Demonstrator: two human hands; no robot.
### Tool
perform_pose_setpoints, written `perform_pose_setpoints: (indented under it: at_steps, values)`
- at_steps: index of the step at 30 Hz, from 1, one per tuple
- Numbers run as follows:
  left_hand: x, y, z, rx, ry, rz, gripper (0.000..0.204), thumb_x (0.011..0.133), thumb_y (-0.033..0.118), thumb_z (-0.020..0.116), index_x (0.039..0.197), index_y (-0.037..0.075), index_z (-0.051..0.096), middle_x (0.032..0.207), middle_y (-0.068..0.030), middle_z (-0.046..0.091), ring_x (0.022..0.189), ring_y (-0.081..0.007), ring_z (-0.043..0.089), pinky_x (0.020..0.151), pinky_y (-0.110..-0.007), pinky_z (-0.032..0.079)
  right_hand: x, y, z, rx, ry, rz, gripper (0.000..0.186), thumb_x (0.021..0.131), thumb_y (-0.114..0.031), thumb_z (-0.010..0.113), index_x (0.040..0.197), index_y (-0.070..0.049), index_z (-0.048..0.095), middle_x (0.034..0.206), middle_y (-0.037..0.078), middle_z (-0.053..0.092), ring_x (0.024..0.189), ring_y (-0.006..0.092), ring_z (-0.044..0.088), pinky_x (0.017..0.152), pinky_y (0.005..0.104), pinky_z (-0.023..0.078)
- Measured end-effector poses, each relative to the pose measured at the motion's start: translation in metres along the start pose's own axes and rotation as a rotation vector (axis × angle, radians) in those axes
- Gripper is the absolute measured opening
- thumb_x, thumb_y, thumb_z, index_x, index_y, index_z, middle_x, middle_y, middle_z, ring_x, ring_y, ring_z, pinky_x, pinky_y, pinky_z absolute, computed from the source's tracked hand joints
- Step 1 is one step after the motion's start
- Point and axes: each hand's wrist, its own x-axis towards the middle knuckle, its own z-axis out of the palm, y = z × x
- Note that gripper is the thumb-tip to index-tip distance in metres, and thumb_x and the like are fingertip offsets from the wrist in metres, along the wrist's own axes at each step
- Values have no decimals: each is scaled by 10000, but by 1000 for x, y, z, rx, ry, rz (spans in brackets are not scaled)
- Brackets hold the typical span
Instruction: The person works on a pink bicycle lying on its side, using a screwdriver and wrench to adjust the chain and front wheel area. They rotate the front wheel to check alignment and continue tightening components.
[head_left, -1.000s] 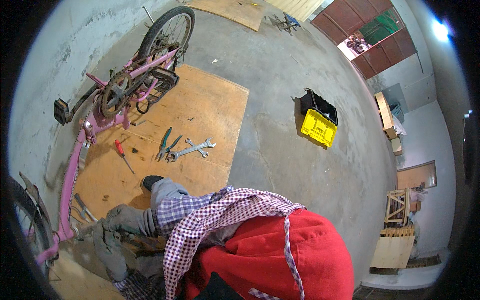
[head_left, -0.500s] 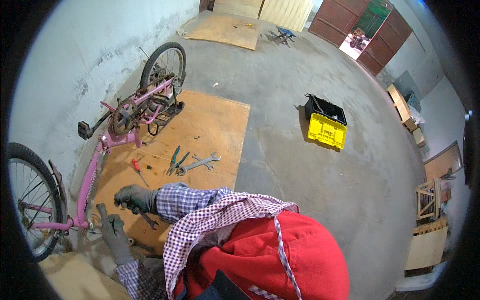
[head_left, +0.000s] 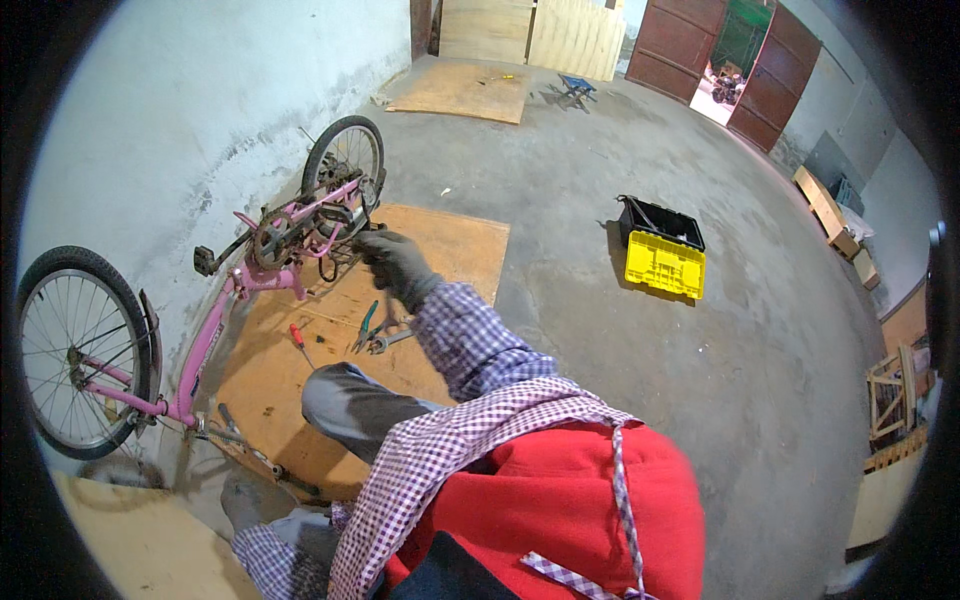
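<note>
A pink bicycle (head_left: 205, 350) rests upside down along the wall, wheels upward. My right hand (head_left: 405, 270), in a dark grey glove, reaches forward beside its rear rack and pedal. Its fingers are curled; what they hold, if anything, is hidden. My left hand (head_left: 250, 500), also gloved, is low beside the handlebar (head_left: 262, 458), its fingers too unclear to read. On the wooden board below my right forearm lie green-handled pliers (head_left: 366, 327), a metal wrench (head_left: 392, 341) and a red-handled screwdriver (head_left: 298, 340).
My bent knee (head_left: 350, 398) is over the board (head_left: 470, 235). A black toolbox (head_left: 660, 222) with its yellow lid (head_left: 665, 266) folded open stands on the concrete floor to the right. Farther back are another board (head_left: 460, 92) and a small blue folding stool (head_left: 577, 86).
My right hand has moved forward and right, from low by the board to the bicycle's rear. My left hand has dropped lower. The wrench seen at my right hand no longer shows there.
</note>
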Motion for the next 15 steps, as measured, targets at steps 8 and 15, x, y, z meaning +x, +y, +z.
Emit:
perform_pose_setpoints:
  at_steps: [8, 15]
  values:
    - [-34, -8, 24, -35, 22, -63, 365, 1026, 230, 554, 1339, 52, 615, 1034, -78, 674, 833, -181, 630, 702, -319, 534, -58, 27, -127, -220, 317, 123, 260, 906, -340, 669, 969, -93, 717, 819, 34, 551, 564, 150, 447, 483, 323, 384]
    - [-10, -81, 11, -239, 123, -258, 362, 1034, 263, 547, 1323, 63, 632, 978, -65, 674, 771, -165, 625, 643, -302, 521, -22, 138, -168, -163, 299, 299, 308, 974, -295, 647, 1064, -7, 714, 870, 78, 606, 619, 175, 491, 538, 347, 423]
